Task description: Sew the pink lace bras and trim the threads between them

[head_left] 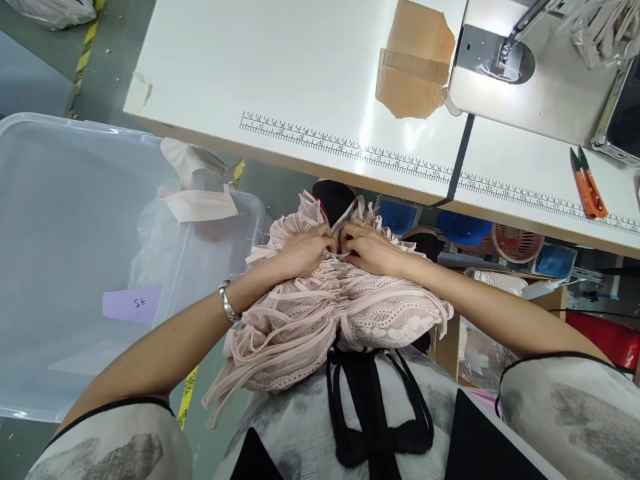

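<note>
A thick bundle of pale pink lace garment pieces (300,333) lies across my lap, gathered in at the middle, with straps and edging trailing to the lower left. My left hand (313,250) is closed at the far side of the bundle, fingertips pinching a thin pale strip. Close beside it, my right hand (367,247) is curled inward, its fingertips on the same strip. The hands nearly meet over the gather. Curled fingers partly hide the strip, and I cannot make out whether it is a strap or a tie.
In front is a white sewing table (280,60) with a printed ruler along its edge, brown cardboard (415,63), a sewing machine (500,57) and orange-handled thread snips (589,187). A clear plastic bin (75,233) stands left, pale fabric pieces (200,200) over its rim. Baskets (515,240) sit under the table.
</note>
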Demonstrator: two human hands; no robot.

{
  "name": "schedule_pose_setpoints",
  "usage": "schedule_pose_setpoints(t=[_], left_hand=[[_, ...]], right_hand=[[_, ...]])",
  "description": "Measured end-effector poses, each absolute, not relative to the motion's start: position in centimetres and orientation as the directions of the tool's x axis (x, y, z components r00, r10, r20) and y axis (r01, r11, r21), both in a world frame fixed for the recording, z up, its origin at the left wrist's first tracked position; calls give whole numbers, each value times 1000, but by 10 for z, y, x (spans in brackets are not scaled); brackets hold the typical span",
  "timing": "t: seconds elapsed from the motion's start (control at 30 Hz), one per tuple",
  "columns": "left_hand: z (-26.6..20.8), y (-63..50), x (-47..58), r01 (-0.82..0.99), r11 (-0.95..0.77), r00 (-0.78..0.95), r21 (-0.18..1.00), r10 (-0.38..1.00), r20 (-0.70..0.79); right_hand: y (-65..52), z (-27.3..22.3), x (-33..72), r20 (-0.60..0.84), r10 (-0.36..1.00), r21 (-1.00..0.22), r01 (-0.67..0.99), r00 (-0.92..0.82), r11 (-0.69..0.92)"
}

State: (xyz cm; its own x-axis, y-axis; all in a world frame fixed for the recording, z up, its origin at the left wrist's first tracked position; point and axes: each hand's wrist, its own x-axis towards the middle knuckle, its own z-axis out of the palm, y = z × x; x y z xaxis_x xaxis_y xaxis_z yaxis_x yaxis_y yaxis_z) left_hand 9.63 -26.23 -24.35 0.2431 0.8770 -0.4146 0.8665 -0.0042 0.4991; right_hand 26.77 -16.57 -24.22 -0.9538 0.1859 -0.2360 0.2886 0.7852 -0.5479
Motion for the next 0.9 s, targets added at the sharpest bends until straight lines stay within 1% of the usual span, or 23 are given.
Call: schedule_pose_setpoints(t=[0.03, 0.1, 0.2, 0.33, 0.37, 0.43, 0.53, 0.6, 0.67, 0.73, 0.83, 0.9], left_hand=[[-245, -260, 95, 853, 4, 252, 522, 872, -420], [-247, -254, 95, 832, 64, 243, 550, 851, -466], [-245, -246, 97, 786, 179, 231, 592, 803, -549], [-240, -241, 101, 780, 192, 269, 596, 757, -596], [-240, -241, 100, 765, 204, 273, 611, 756, -595], [-241, -244, 97, 683, 266, 287, 681, 759, -584], [-244, -249, 92, 536, 371, 293, 759, 761, -579], [-246, -252, 89, 471, 420, 283, 776, 761, -584], [-247, -254, 89, 422, 452, 276, 786, 762, -586], [-247, -255, 89, 371, 473, 262, 799, 772, -578], [-248, -257, 91, 287, 494, 215, 821, 802, -557], [-249, -258, 92, 255, 506, 179, 824, 813, -554]], right_hand=[[-166, -243, 269, -229, 177, -555, 278, -957, 784], [-166, -242, 269, -261, 155, -542, 277, -953, 793], [-168, -236, 267, -351, 169, -461, 327, -921, 825], [-173, -225, 263, -455, 225, -319, 394, -862, 862], [-174, -223, 262, -466, 227, -301, 394, -855, 868], [-175, -220, 261, -473, 217, -292, 384, -854, 876], [-174, -221, 262, -454, 190, -330, 363, -871, 872], [-172, -225, 264, -417, 200, -405, 378, -887, 832], [-168, -230, 265, -390, 246, -509, 430, -887, 746], [-166, -234, 264, -412, 313, -588, 512, -856, 626], [-164, -236, 263, -490, 387, -623, 624, -781, 472], [-164, -235, 261, -506, 406, -636, 647, -761, 420]])
